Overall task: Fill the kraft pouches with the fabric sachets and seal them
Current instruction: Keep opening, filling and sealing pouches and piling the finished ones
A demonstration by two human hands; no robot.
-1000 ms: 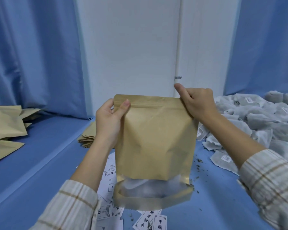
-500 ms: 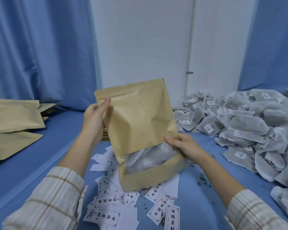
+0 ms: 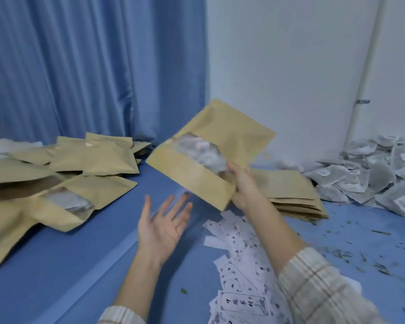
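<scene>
A filled kraft pouch hangs tilted in the air, its clear window showing grey sachets inside. My right hand grips it at its lower right edge by the window. My left hand is below it, palm up with fingers spread, holding nothing. A heap of filled kraft pouches lies on the left of the blue surface. Flat empty kraft pouches are stacked behind my right hand. A large pile of grey fabric sachets lies at the right.
White printed paper labels lie scattered under my right forearm. Dry herb crumbs dot the blue surface at the right. A blue curtain and a white wall with a pipe close off the back.
My left hand has let go of the pouch and dropped palm up. My right hand has swung the pouch leftward and tilted it. The view has turned left toward the filled pouches.
</scene>
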